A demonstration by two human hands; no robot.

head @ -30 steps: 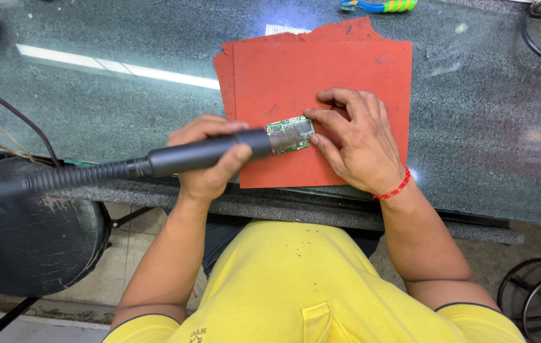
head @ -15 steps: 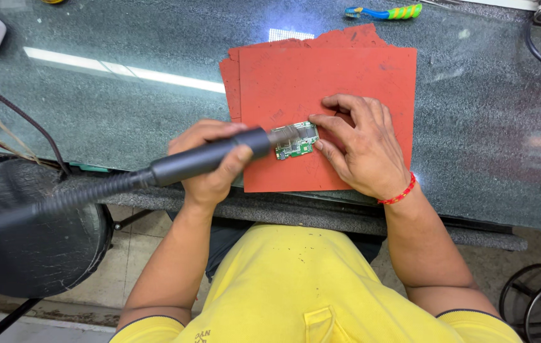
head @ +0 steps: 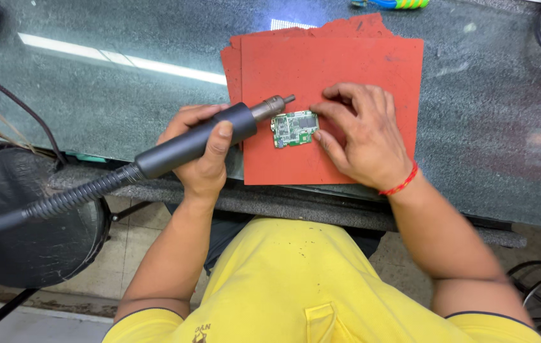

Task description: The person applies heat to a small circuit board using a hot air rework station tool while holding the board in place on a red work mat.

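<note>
- The left hand [head: 202,152] is gripping a dark hot-air handpiece [head: 197,141], its fingers clenched round the barrel, so the metal nozzle [head: 275,104] is pointing just past the fingertips.
- A small green circuit board [head: 294,128] is lying flat between the two hands, just off the nozzle tip; whether the two are touching cannot be told.
- The right hand [head: 366,136] is resting with its fingers [head: 324,111] spread and pressing the board's far edge, apparently steadying it.
- Red mats [head: 347,63] are lying under both fingers, seemingly shielding the glass table [head: 124,95].
- A ribbed hose [head: 73,197] is trailing behind the left wrist.
</note>
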